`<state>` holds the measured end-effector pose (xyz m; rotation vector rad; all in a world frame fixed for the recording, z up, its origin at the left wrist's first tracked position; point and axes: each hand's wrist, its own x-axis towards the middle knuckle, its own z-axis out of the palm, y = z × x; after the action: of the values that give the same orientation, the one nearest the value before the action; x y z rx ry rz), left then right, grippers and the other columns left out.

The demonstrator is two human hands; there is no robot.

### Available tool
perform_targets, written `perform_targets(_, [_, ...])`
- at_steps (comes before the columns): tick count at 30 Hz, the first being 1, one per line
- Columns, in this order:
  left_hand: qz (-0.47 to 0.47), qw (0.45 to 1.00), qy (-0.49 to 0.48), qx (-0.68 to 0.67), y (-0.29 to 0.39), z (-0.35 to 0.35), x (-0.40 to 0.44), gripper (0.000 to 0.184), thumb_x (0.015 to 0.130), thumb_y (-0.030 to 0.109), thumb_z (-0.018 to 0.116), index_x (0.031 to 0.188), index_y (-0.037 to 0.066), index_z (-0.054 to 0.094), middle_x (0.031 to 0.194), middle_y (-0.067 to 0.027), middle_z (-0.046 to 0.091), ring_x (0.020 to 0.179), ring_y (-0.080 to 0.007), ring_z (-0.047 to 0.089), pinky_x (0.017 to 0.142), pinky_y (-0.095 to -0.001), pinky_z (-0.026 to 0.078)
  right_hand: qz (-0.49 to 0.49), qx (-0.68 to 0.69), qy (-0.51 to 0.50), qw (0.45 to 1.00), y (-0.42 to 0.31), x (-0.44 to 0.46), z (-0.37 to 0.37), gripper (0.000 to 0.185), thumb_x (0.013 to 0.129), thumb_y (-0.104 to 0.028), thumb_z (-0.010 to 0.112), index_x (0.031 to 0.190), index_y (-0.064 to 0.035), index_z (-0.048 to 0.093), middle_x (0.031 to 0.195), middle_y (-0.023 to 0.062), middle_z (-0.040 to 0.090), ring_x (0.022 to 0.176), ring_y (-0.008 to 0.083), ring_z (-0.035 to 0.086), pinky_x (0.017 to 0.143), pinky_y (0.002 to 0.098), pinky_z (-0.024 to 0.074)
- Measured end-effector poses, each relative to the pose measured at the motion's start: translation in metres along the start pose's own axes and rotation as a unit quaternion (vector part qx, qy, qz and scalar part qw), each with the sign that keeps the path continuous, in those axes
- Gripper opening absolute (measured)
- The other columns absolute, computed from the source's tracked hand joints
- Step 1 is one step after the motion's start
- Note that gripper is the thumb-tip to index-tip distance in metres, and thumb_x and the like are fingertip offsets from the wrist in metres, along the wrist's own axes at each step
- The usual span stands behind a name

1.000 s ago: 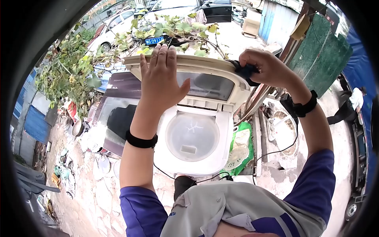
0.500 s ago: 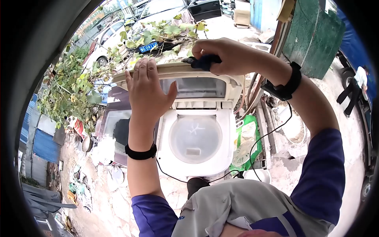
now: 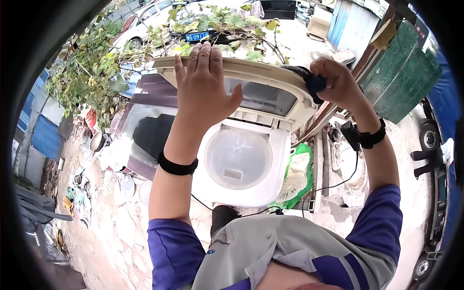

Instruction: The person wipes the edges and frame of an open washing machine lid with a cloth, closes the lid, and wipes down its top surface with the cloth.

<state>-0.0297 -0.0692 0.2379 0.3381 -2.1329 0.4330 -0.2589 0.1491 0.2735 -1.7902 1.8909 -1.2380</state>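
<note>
Rough ground (image 3: 113, 232), curved lid (image 3: 261, 70), bunched cloth (image 3: 316, 85).

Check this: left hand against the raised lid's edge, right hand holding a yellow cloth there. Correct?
No: the head view shows a dark cloth, not yellow. The right hand does hold it at the raised lid's edge, with the left hand against that edge.

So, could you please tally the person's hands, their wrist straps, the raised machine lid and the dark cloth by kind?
Hands: 2, left hand and right hand
Wrist straps: 2, left strap and right strap
Raised lid: 1
Dark cloth: 1
Total: 6
</note>
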Motion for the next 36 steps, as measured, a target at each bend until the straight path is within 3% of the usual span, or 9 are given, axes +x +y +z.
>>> perform_targets(3, [0.001, 1.0, 0.001, 0.002, -0.001, 0.003, 0.003, 0.071, 0.077, 0.04, 0.067, 0.129, -0.005, 0.052, 0.131, -0.0237, 0.055, 0.128, -0.039, 0.048, 0.11, -0.0639, 0.026, -0.022, -0.053, -0.03, 0.998, -0.023, 0.022, 0.003, 0.024, 0.075, 0.004, 0.062, 0.095, -0.0066, 0.052, 0.082, -0.0047, 0.051, 0.074, 0.0036, 0.049, 0.066, 0.0206, 0.0429])
perform_targets(7, [0.001, 1.0, 0.012, 0.012, 0.001, 0.008, 0.009, 0.069, 0.076, 0.04, 0.067, 0.128, -0.004, 0.053, 0.129, -0.0232, 0.055, 0.128, -0.037, 0.049, 0.11, -0.0631, 0.028, -0.109, -0.24, -0.07, 0.962, -0.052, 0.057, 0.011, 0.028, 0.074, -0.002, 0.065, 0.1, -0.004, 0.054, 0.075, 0.0076, 0.065, 0.068, 0.0131, 0.059, 0.066, 0.0282, 0.0511])
perform_targets(11, [-0.01, 1.0, 0.0, 0.024, 0.002, 0.007, 0.007, 0.07, 0.077, 0.04, 0.066, 0.129, -0.003, 0.049, 0.129, -0.0239, 0.055, 0.128, -0.0376, 0.048, 0.11, -0.0617, 0.028, -0.182, -0.304, -0.067, 0.933, -0.061, 0.082, 0.031, 0.025, 0.073, -0.007, 0.064, 0.095, -0.0046, 0.052, 0.074, 0.0106, 0.062, 0.065, 0.0214, 0.057, 0.064, 0.0369, 0.0464])
perform_targets(17, [0.018, 1.0, -0.001, 0.014, -0.003, 0.003, 0.006, 0.068, 0.078, 0.038, 0.066, 0.129, -0.004, 0.048, 0.126, -0.0239, 0.056, 0.127, -0.0388, 0.048, 0.109, -0.062, 0.029, -0.138, -0.164, -0.02, 0.976, -0.039, 0.05, 0.029, 0.033, 0.075, -0.002, 0.06, 0.105, -0.0069, 0.05, 0.08, 0.0126, 0.064, 0.069, 0.0212, 0.057, 0.069, 0.037, 0.0486])
perform_targets(18, [0.02, 1.0, 0.001, 0.016, -0.003, 0.003, 0.005, 0.068, 0.078, 0.038, 0.066, 0.129, -0.004, 0.048, 0.126, -0.0241, 0.056, 0.127, -0.0389, 0.048, 0.109, -0.062, 0.029, -0.072, -0.134, -0.035, 0.988, -0.042, 0.041, 0.027, 0.032, 0.076, 0.005, 0.056, 0.104, -0.0072, 0.047, 0.083, 0.0057, 0.059, 0.072, 0.0129, 0.053, 0.068, 0.029, 0.0459])
perform_targets(21, [0.019, 1.0, 0.002, 0.017, -0.003, 0.002, 0.002, 0.068, 0.079, 0.038, 0.065, 0.129, -0.005, 0.049, 0.127, -0.0247, 0.055, 0.126, -0.0391, 0.049, 0.108, -0.0621, 0.03, -0.093, -0.006, -0.02, 0.995, -0.009, 0.02, 0.021, 0.033, 0.078, 0.004, 0.057, 0.108, -0.0091, 0.052, 0.088, 0.0045, 0.062, 0.072, 0.0119, 0.055, 0.065, 0.0285, 0.046])
perform_targets(25, [0.016, 1.0, 0.007, 0.023, -0.002, 0.003, 0.002, 0.067, 0.078, 0.038, 0.066, 0.127, -0.006, 0.051, 0.127, -0.0253, 0.055, 0.126, -0.0398, 0.049, 0.108, -0.0633, 0.031, -0.076, 0.1, 0.004, 0.992, 0.018, -0.009, 0.016, 0.029, 0.081, 0.012, 0.052, 0.102, -0.0082, 0.046, 0.085, -0.0035, 0.048, 0.072, 0.0045, 0.046, 0.062, 0.0197, 0.0373])
perform_targets(30, [0.015, 1.0, 0.004, 0.021, 0.001, 0.004, 0.004, 0.07, 0.078, 0.039, 0.066, 0.128, -0.006, 0.05, 0.128, -0.0261, 0.054, 0.127, -0.0407, 0.048, 0.108, -0.0651, 0.029, -0.054, 0.129, 0.054, 0.989, 0.044, -0.027, 0.01, 0.027, 0.079, 0.01, 0.06, 0.097, -0.0072, 0.048, 0.086, -0.0044, 0.049, 0.076, 0.003, 0.048, 0.068, 0.0187, 0.0409])
perform_targets(36, [0.002, 1.0, 0.006, 0.011, 0.001, 0.007, 0.002, 0.074, 0.076, 0.04, 0.067, 0.13, -0.007, 0.049, 0.132, -0.0255, 0.052, 0.129, -0.0396, 0.047, 0.108, -0.0654, 0.027, -0.025, -0.007, -0.021, 0.999, 0.007, -0.001, -0.004, 0.025, 0.077, 0.006, 0.062, 0.096, -0.0059, 0.051, 0.082, -0.0021, 0.055, 0.075, 0.0048, 0.052, 0.068, 0.0211, 0.0431])
